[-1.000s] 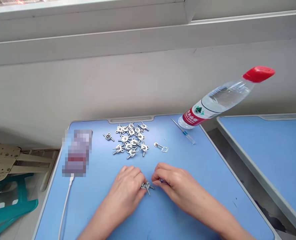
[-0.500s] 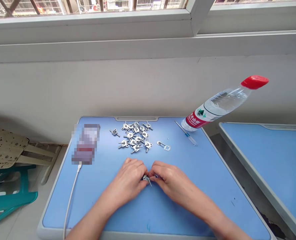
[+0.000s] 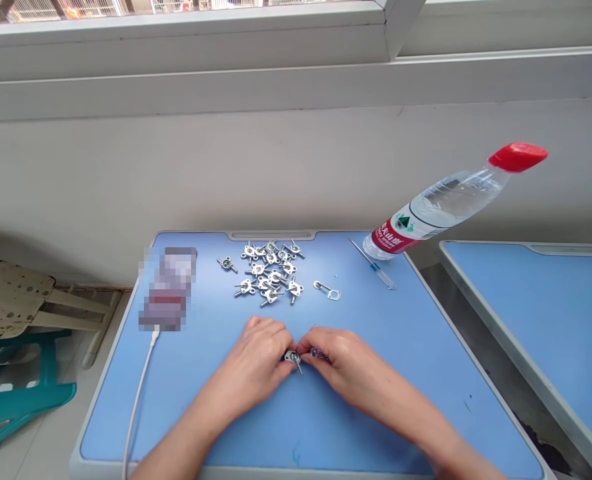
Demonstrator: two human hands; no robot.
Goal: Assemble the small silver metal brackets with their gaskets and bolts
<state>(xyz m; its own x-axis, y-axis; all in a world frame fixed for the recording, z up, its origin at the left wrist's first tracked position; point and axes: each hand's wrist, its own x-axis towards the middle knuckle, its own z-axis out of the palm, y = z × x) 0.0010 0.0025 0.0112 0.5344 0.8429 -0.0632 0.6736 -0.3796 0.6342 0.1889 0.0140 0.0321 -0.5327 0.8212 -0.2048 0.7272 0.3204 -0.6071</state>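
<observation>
My left hand (image 3: 262,352) is closed in a pinch on a small metal flanged fitting (image 3: 292,358) with a thin pin pointing down towards me. Against it, the fingers of my right hand (image 3: 346,360) are pinched round a small clear, purplish thing (image 3: 318,353), mostly hidden by the fingers. Both hands meet low over the blue table. Beyond them lies a loose pile of similar metal fittings (image 3: 271,270), with one fitting (image 3: 227,265) apart on the left. A thin flat metal plate with an arm (image 3: 333,293) lies to the right of the pile.
A slim clear-handled screwdriver (image 3: 375,267) lies near a red-capped water bottle (image 3: 436,207) at the back right. On the left is a blurred-out flat device (image 3: 169,290) with a white cable (image 3: 141,400). Another blue table (image 3: 536,300) stands to the right, beyond a gap.
The view has shifted slightly. Both hands stay together in nearly the same place, and the fitting in my left fingers appears turned a little.
</observation>
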